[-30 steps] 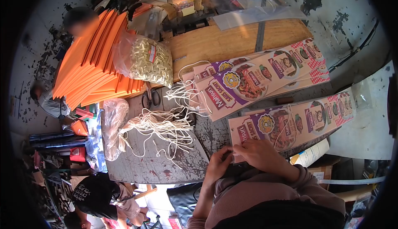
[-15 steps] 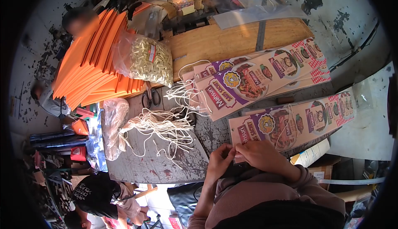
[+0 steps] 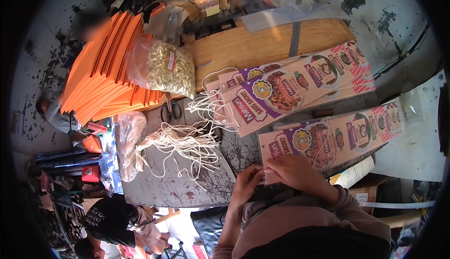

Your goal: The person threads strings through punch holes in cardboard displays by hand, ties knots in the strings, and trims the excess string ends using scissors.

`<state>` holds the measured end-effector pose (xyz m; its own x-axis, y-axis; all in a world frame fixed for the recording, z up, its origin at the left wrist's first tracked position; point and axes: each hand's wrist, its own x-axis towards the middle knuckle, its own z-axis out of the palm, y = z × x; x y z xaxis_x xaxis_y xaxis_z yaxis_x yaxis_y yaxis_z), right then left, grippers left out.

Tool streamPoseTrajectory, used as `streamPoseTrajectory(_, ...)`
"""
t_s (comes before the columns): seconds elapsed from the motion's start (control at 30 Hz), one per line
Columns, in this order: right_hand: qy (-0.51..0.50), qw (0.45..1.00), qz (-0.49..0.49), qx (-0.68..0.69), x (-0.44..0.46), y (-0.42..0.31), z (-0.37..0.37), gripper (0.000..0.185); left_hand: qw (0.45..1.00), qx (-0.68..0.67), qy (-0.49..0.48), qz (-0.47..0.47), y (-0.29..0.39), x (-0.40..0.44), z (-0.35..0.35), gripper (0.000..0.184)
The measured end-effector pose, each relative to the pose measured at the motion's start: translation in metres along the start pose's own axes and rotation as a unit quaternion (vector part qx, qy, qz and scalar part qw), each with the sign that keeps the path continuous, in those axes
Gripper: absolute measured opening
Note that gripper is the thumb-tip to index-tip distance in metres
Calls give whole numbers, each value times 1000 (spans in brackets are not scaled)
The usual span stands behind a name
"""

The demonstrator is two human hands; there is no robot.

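We should hold the printed Mahsuri card [image 3: 343,142] flat at our 4 o'clock; left hand [image 3: 247,182] and right hand [image 3: 291,170] meet at its 8 o'clock corner, can't tell what's pinched.

Passage along near table edge [image 3: 173,198], strings [image 3: 180,144] beyond, printed cards [image 3: 321,142] rightward

A scuffed table [image 3: 159,189] bears cords [image 3: 180,144] and cards [image 3: 323,139].

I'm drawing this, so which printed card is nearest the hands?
The front card: the left hand and right hand are at its lower left corner. The other cards overlap in a fan farther back.
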<state>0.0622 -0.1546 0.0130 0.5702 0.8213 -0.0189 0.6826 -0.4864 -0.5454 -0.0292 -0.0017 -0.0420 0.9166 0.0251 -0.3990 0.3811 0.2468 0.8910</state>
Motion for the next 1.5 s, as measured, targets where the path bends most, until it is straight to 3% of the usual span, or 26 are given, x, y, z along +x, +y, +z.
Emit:
streamPoseTrajectory(0.13,19,1000,-12,5,1,0,-4,20,998,41,46,-1,-5,3,6,12)
streamPoseTrajectory(0.2,32,999,-7,32,0,0,-6,24,973,-132,190,11,1,5,17,12)
streamPoseTrajectory(0.23,33,999,-6,31,-1,2,-5,24,973,-132,189,11,7,7,20,12)
streamPoseTrajectory(0.3,-15,999,22,18,-4,9,-2,28,869,-342,345,98,18,12,24,13)
streamPoseTrajectory(0.33,-15,999,22,18,-6,10,-8,28,869,-342,344,98,13,12,16,13)
streamPoseTrajectory(0.4,-146,989,27,20,-6,13,-29,25,842,-453,207,208,-1,11,-8,14)
streamPoseTrajectory(0.43,-146,989,25,19,-7,22,-34,25,872,-383,238,191,7,11,-6,14)
streamPoseTrajectory(0.47,-135,984,-36,112,-12,33,-41,26,871,-384,238,192,6,11,-6,14)
streamPoseTrajectory(0.5,-123,966,-96,204,-16,46,-48,28,911,-287,238,178,5,11,-5,14)
streamPoseTrajectory(0.53,-98,948,-83,292,-21,56,-63,29,940,-187,236,162,5,10,-4,13)
streamPoseTrajectory(0.57,-72,921,-68,377,-28,64,-76,30,947,-159,233,152,8,9,-2,11)
streamPoseTrajectory(0.63,101,860,-68,495,-37,79,-81,31,954,-113,234,149,11,9,5,11)
streamPoseTrajectory(0.67,102,861,-68,493,-38,82,-84,31,958,-64,237,146,12,10,7,11)
streamPoseTrajectory(0.73,257,753,-80,600,-36,85,-91,33,961,-52,214,170,13,12,7,11)
streamPoseTrajectory(0.77,256,753,-81,600,-35,84,-92,33,966,-20,206,154,14,12,6,12)
streamPoseTrajectory(0.83,309,537,-13,785,-33,82,-92,34,970,12,199,137,17,12,5,14)
streamPoseTrajectory(0.87,306,537,-13,786,-30,86,-93,34,972,20,199,124,20,13,4,15)
streamPoseTrajectory(0.93,165,399,-148,890,-20,96,-93,23,973,29,200,110,23,16,3,17)
streamPoseTrajectory(0.97,164,399,-148,890,-17,94,-88,23,976,35,181,114,25,17,3,18)
streamPoseTrajectory(1.03,222,689,-50,688,-6,75,-72,10,979,41,163,119,26,23,3,19)
streamPoseTrajectory(1.07,200,782,25,590,2,53,-71,8,983,19,140,113,25,28,4,20)
streamPoseTrajectory(1.1,172,856,100,476,10,31,-70,8,987,-3,117,107,23,32,4,20)
streamPoseTrajectory(1.17,162,943,81,280,19,19,-47,11,989,6,103,111,15,42,1,20)
streamPoseTrajectory(1.2,162,943,82,280,21,19,-39,11,989,15,88,115,13,45,0,21)
streamPoseTrajectory(1.27,176,978,13,112,26,18,-30,12,991,33,73,103,12,46,-2,20)
streamPoseTrajectory(1.5,173,984,-11,38,31,11,-18,14,995,43,62,65,13,44,-3,16)
